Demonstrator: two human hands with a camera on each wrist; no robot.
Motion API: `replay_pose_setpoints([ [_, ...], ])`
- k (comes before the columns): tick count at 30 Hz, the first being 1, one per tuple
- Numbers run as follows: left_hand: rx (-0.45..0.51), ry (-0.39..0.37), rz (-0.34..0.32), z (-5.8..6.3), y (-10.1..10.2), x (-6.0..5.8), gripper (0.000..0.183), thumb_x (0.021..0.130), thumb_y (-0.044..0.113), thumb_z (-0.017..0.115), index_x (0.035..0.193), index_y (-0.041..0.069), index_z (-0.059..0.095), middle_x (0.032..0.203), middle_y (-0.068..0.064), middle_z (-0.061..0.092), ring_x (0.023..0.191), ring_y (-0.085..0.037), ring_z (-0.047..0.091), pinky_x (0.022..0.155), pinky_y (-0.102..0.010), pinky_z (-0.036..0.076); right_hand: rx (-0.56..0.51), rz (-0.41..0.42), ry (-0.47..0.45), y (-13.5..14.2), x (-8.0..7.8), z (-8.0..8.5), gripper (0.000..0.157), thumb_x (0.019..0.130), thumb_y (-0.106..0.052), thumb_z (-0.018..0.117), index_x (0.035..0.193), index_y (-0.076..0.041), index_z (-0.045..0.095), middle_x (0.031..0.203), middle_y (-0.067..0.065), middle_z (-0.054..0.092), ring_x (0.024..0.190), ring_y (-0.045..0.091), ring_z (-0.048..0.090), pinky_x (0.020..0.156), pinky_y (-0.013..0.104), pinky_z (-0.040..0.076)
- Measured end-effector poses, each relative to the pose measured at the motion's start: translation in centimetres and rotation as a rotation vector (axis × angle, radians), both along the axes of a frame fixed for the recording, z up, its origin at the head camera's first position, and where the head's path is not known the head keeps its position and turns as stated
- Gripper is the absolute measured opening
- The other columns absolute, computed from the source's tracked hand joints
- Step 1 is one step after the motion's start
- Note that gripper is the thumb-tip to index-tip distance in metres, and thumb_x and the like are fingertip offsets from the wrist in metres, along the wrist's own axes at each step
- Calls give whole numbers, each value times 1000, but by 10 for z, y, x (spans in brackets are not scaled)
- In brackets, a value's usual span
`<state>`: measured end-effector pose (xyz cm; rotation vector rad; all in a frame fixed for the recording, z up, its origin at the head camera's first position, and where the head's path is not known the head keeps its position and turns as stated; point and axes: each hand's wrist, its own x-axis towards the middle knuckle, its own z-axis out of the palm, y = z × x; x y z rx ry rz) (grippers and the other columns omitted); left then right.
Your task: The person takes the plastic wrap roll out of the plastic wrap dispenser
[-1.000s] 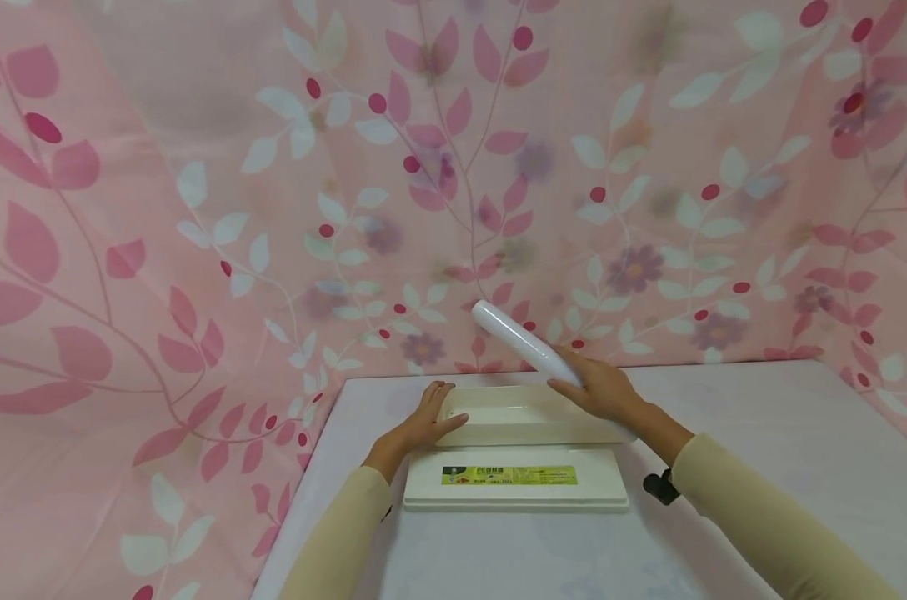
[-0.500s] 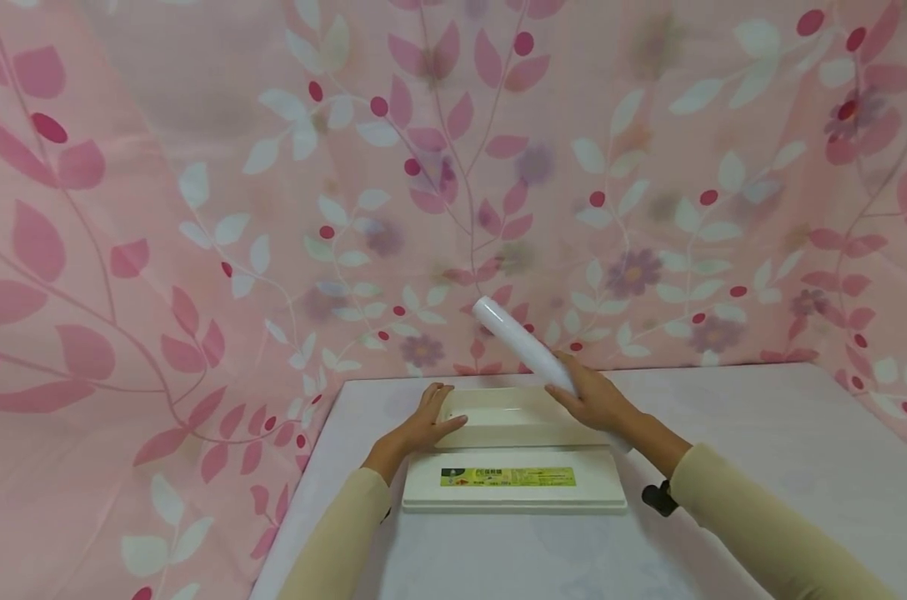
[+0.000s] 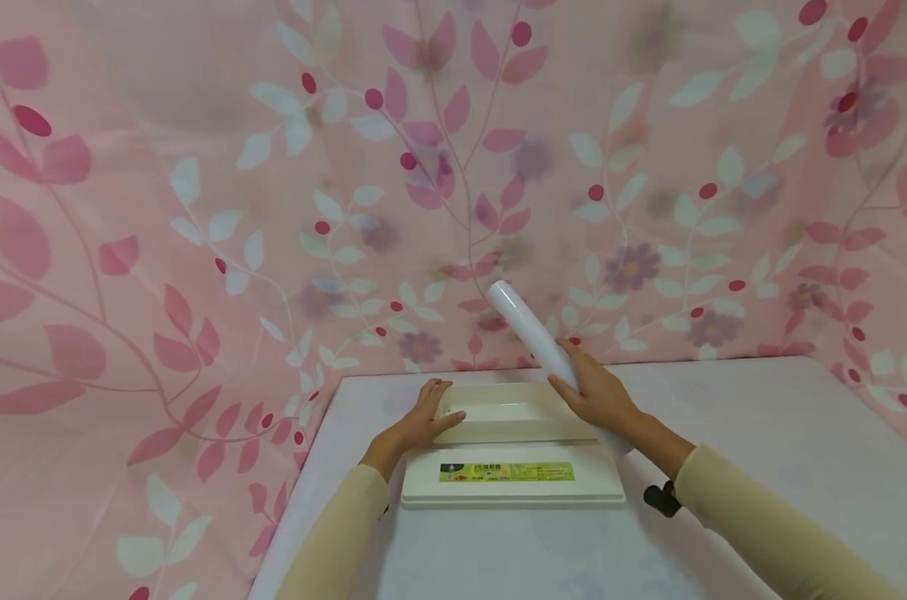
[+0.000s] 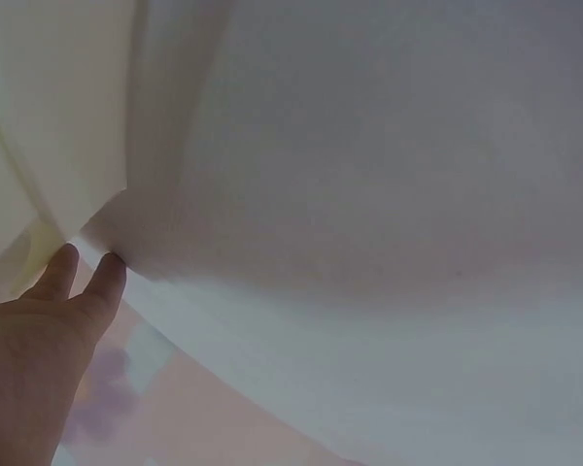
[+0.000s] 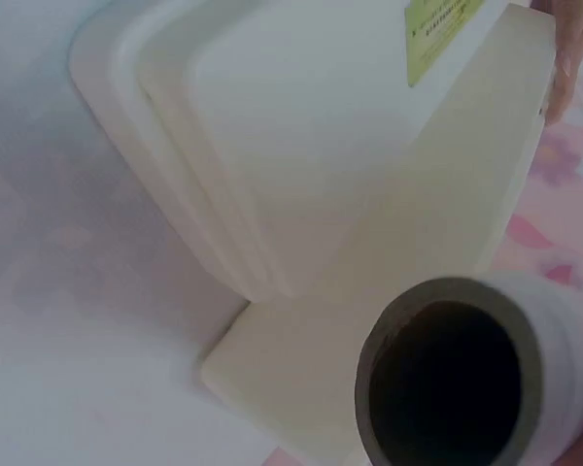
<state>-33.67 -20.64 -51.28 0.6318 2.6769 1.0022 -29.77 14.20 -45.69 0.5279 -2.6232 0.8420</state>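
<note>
My right hand [image 3: 599, 400] grips a white roll of cling film [image 3: 532, 329] near its lower part. The roll slants, its upper end pointing up and left. In the right wrist view the open end of its hollow core [image 5: 534, 388] faces the camera, close over the box. At the left end of the long cream plastic box [image 3: 513, 429], my left hand [image 3: 419, 421] holds on, thumb over the front rim and fingers around the back corner. Its fingertips [image 4: 107, 267] touch the box's outer side in the left wrist view. The box's inside shows bare in the head view.
Just in front of the box lies its cream lid [image 3: 509, 492], bearing a yellow-green label [image 3: 506, 472]. Both rest on a table with a pale cloth [image 3: 746, 442]. A pink floral curtain [image 3: 453, 208] hangs behind the table and along its sides.
The cling film roll has tipped more upright, its upper end shifting up and to the right. The left hand, box and lid keep their places.
</note>
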Motion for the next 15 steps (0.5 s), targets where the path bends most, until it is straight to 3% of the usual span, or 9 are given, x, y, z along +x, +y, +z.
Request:
replay_pose_setpoints([
  [4, 6, -6, 12, 0, -2, 2, 81, 96, 49, 59, 157, 14, 18, 163, -17, 5, 150, -36, 16, 117, -59, 24, -48, -26, 63, -2, 0, -4, 65, 97, -32, 60, 150, -5, 33, 136, 23, 55, 104, 40, 59, 81, 59, 50],
  [7, 12, -10, 9, -3, -4, 2, 82, 96, 49, 58, 158, 13, 18, 163, -16, 4, 150, -35, 15, 117, -59, 23, -57, -64, 92, -3, 1, -6, 63, 96, -31, 60, 148, -4, 36, 128, 24, 61, 100, 41, 60, 79, 59, 50],
  [15, 18, -8, -1, -3, -1, -1, 82, 95, 52, 58, 157, 15, 19, 163, -16, 5, 149, -36, 17, 116, -60, 24, -95, -122, 70, 2, 5, -8, 67, 98, -30, 59, 153, -6, 29, 121, 26, 62, 94, 39, 64, 75, 58, 53],
])
